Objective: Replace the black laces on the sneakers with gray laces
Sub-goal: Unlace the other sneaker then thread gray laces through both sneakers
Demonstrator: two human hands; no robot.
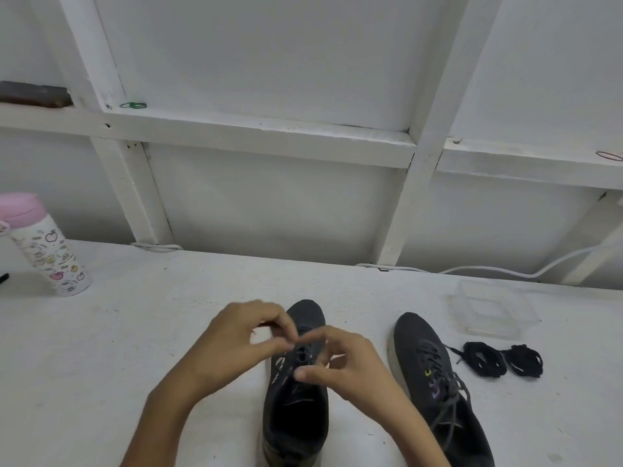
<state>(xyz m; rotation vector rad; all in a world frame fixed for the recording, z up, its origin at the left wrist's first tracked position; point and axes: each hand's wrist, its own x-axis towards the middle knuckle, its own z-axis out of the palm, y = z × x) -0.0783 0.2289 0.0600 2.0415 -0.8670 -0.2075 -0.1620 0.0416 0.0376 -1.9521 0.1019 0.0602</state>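
Note:
Two dark grey sneakers lie on the white table, toes pointing away from me. The left sneaker (296, 409) is under my hands and its open throat shows little lacing. My left hand (236, 338) pinches thumb and forefinger together over the front eyelets. My right hand (347, 362) meets it fingertip to fingertip at the same spot, on a thin gray lace that is blurred and mostly hidden. The right sneaker (435, 382) carries gray laces (448, 399), loosely tied. The removed black laces (502, 360) lie bundled to its right.
A clear plastic container (492, 308) stands behind the black laces. At the far left is a white bottle with a pink cap (43, 244). A white cable (505, 269) runs along the table's back edge, below a white framed wall.

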